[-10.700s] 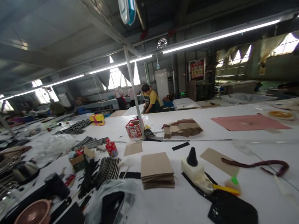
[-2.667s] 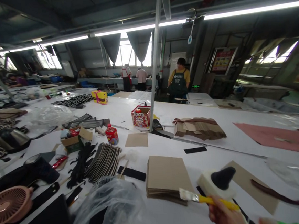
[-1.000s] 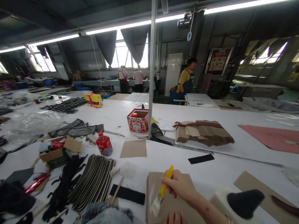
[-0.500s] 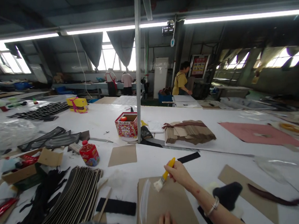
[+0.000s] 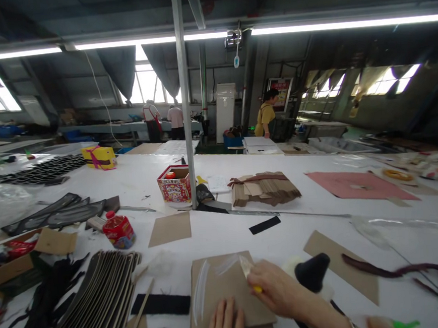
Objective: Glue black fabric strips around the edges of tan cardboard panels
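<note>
At the near middle of the table, the right hand is pinching a yellow-handled paintbrush at the far right of a cardboard stack; the left hand, fingers slightly spread, is resting on top. That brush is looking light, best gripped by its handle; the cardboard's looking stiff, best steadied clear of the white streaks.

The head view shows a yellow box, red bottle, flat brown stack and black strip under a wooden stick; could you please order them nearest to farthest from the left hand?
1. Flat brown stack: directly under the left hand.
2. Black strip: left of the stack.
3. Red bottle: farther back, left.
4. Yellow box: farther still, left.
</note>
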The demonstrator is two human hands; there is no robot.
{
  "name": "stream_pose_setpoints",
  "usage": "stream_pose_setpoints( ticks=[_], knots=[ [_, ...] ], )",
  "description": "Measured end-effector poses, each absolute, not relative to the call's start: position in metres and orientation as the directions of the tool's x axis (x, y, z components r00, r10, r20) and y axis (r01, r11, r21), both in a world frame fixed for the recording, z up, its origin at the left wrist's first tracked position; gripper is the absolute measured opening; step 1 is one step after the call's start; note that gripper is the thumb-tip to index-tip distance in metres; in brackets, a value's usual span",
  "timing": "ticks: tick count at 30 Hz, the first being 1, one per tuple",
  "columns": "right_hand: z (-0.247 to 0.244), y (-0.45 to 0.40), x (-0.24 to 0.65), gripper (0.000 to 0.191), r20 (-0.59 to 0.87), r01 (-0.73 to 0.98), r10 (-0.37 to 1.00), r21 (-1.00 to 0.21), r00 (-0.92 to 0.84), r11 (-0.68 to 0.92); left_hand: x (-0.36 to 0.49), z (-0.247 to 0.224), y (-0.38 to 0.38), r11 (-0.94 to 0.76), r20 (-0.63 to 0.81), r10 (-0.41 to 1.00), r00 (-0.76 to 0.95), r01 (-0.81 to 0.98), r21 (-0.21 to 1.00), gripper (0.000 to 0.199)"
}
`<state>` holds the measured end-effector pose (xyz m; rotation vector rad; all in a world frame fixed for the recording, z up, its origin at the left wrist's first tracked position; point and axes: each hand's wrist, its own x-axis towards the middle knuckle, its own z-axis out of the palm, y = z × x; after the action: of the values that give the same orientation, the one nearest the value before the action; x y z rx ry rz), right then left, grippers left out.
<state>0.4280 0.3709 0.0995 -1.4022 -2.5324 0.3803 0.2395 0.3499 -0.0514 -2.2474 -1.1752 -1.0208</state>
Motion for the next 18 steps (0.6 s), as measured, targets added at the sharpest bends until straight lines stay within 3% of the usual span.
stream_pose_setpoints(
  ticks=[3, 6, 8, 11, 15, 18],
  knots=[
    [0.102, 0.337, 0.432, 0.011, -0.005, 0.783, 0.854, -0.402, -0.52, 0.474, 0.236, -0.051, 0.351, -0.577, 0.707, 0.577, 0.409, 0.817, -0.001, 0.023],
    [0.115, 0.315, 0.444, 0.012, -0.021, 0.711, 0.915, -0.636, -0.403, 0.299, 0.233, -0.044, 0.347, -0.592, 0.571, 0.671, 0.474, 0.805, 0.028, 0.035],
    [0.12, 0.305, 0.455, 0.018, -0.002, 0.591, 0.977, -0.797, -0.212, 0.127, 0.231, -0.034, 0.344, -0.606, 0.455, 0.722, 0.521, 0.793, 0.055, 0.043],
    [0.111, 0.288, 0.473, 0.025, 0.01, 0.271, 0.988, -0.962, 0.154, -0.033, 0.231, -0.014, 0.34, -0.59, 0.294, 0.79, 0.538, 0.799, 0.121, 0.045],
    [0.075, 0.248, 0.494, 0.025, -0.123, -0.229, 0.86, -0.973, 0.496, -0.007, 0.234, 0.017, 0.341, -0.546, 0.075, 0.837, 0.542, 0.815, 0.196, 0.037],
    [0.045, 0.212, 0.508, 0.029, -0.235, -0.376, 0.79, -0.927, 0.567, -0.006, 0.236, 0.036, 0.343, -0.532, -0.045, 0.835, 0.549, 0.825, 0.191, 0.025]
  ],
)
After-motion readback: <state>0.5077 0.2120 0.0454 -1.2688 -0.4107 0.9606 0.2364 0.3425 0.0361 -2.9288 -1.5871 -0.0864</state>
